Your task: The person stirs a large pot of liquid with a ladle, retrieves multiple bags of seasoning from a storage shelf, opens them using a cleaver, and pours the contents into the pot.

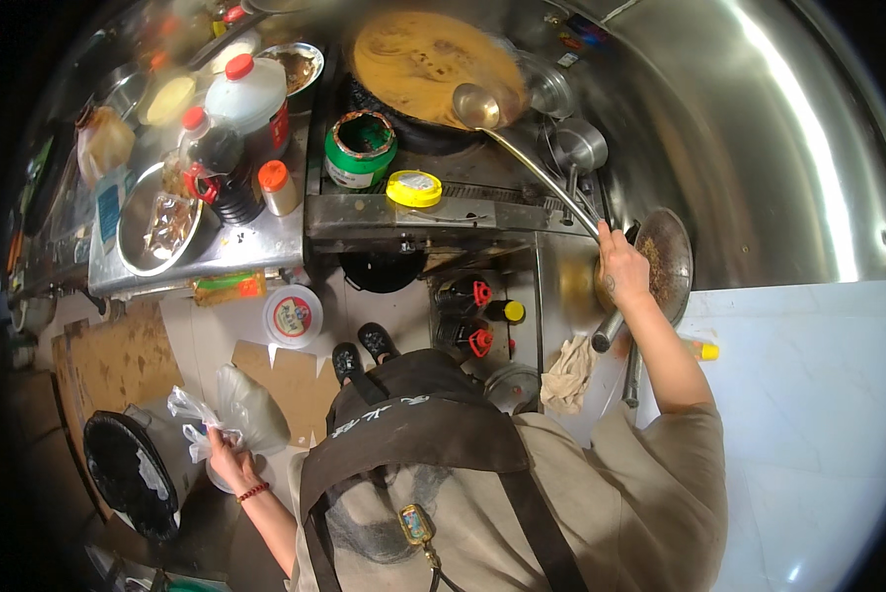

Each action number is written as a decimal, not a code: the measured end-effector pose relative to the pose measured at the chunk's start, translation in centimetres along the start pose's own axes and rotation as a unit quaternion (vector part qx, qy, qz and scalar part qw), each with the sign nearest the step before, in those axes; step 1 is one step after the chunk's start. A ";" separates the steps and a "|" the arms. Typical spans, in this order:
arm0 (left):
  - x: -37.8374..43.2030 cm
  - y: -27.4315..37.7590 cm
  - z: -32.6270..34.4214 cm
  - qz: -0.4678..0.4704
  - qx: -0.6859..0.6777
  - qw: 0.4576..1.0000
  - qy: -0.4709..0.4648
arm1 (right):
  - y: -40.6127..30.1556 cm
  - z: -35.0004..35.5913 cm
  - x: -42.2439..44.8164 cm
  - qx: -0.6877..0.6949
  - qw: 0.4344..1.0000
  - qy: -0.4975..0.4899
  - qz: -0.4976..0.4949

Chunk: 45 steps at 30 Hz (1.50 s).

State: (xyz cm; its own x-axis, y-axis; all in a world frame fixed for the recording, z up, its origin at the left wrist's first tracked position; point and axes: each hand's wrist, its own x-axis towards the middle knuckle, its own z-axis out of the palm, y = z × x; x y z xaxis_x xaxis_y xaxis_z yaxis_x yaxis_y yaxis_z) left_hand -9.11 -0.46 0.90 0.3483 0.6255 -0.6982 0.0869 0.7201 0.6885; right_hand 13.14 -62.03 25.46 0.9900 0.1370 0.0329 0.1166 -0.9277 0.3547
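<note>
My right hand (623,265) grips the long metal handle of a ladle (477,106), whose bowl rests at the surface of an orange-brown liquid (420,63) near the rim of a large dark wok. Low on the left, my left hand (229,455) holds the gathered top of a translucent plastic bag (249,407); what is inside cannot be made out. In front of the wok, a green plastic jar (360,152) stands without its lid, and a yellow lid (414,189) lies on the stove's front ledge beside it.
The steel counter (258,248) at left holds a steel bowl (130,237) with a packet, a dark sauce jug (228,170) and a white jug (246,96). Two pans (676,255) lean by my right forearm. A black-lined bin (128,473) stands at lower left; bottles (463,296) stand below the stove.
</note>
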 end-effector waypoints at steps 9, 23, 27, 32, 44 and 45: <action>-0.9 0.4 -0.5 0.004 0.031 1.000 -0.002 | 0.5 -2.2 -0.8 0.018 0.999 0.024 0.021; -0.8 0.0 -0.5 -0.004 0.046 0.999 -0.002 | -2.5 -3.8 -0.1 0.007 1.000 0.016 -0.016; -1.1 -0.3 0.0 0.006 0.035 0.999 0.026 | -3.9 -4.7 0.6 0.077 0.997 -0.007 0.012; -0.3 -0.6 -1.2 0.012 0.000 1.000 0.001 | -2.5 -3.9 1.8 0.327 0.940 -0.010 0.101; -2.5 1.0 0.9 0.010 0.036 0.999 0.012 | -0.9 -0.9 2.4 0.617 0.711 -0.190 0.279; -2.7 1.3 1.2 0.007 0.045 0.999 0.020 | -1.3 -1.0 2.8 0.585 0.728 -0.210 0.290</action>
State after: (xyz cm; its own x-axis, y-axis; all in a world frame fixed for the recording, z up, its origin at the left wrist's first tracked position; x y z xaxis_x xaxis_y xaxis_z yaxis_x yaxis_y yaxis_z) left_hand -8.82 -1.60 3.96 0.3119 0.6490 -0.6939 0.1663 0.6818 0.7124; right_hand 15.67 -60.13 26.05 0.8074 -0.2863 -0.5159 -0.5867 -0.4818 -0.6508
